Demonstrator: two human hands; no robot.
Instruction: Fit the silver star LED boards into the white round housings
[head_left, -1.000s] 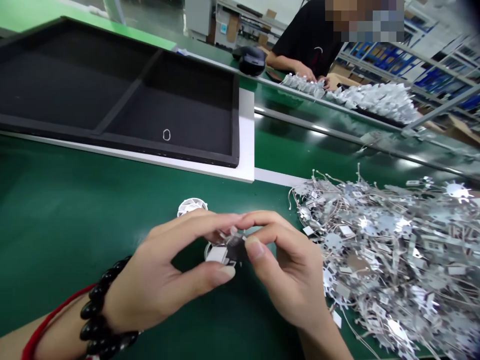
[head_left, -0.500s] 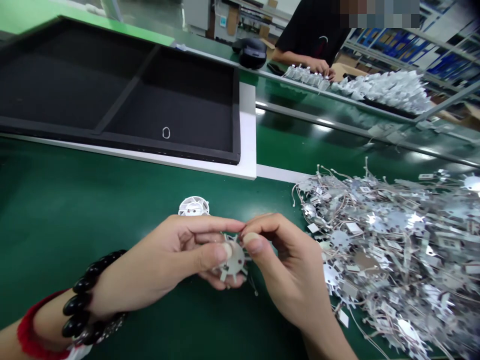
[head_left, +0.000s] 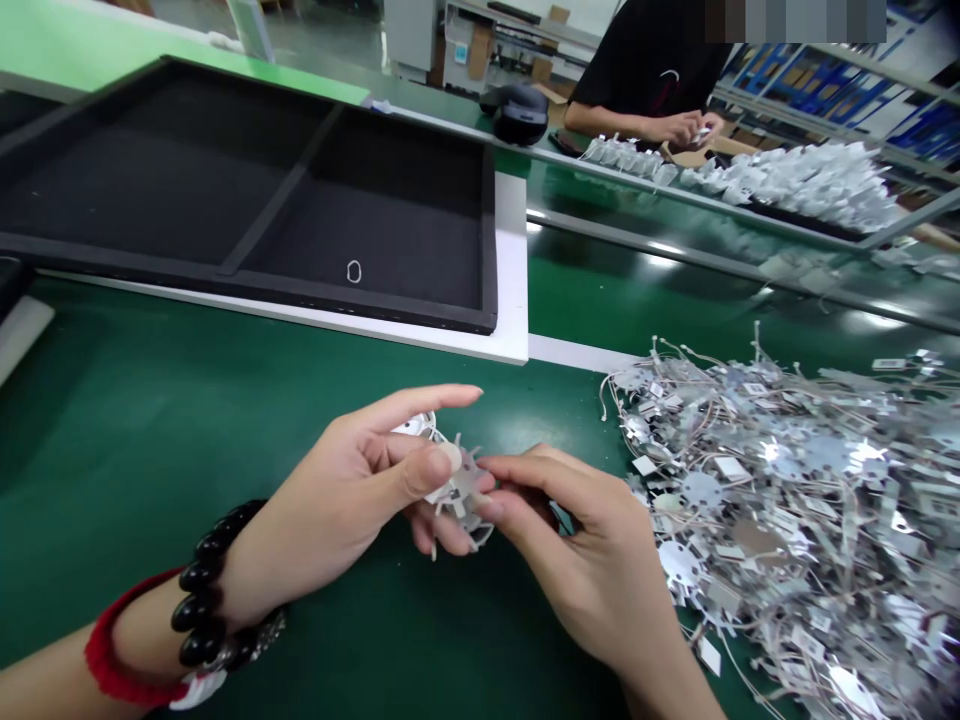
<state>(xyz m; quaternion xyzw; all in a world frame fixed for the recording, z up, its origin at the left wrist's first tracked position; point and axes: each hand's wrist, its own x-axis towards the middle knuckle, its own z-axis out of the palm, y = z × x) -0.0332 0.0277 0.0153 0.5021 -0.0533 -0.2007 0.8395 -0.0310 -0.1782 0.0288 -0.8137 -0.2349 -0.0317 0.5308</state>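
A small round metallic disc with tabs around its rim [head_left: 466, 480] is in my left hand [head_left: 352, 490], gripped by the thumb and the curled lower fingers while the index finger sticks out straight above. The thumb and index finger of my right hand [head_left: 592, 550] pinch at the disc's right edge; whether they hold a tab or its thin wire I cannot make out. Just behind my left hand, a white round spoked plastic piece [head_left: 414, 425] lies on the green table [head_left: 187, 400], mostly hidden by the fingers.
To the right spreads a large heap of similar tabbed metal discs with thin wires [head_left: 780, 500]. A black divided tray [head_left: 405, 220] on a white board lies at the far left, with a small white ring [head_left: 354, 271] in it. Across the bench, a person [head_left: 637, 80] works beside a pile of white pieces [head_left: 817, 185].
My left index finger has lifted away from the right fingertips. The disc has turned in my hands, and my right fingers pinch closer against its edge. The view has shifted slightly left.
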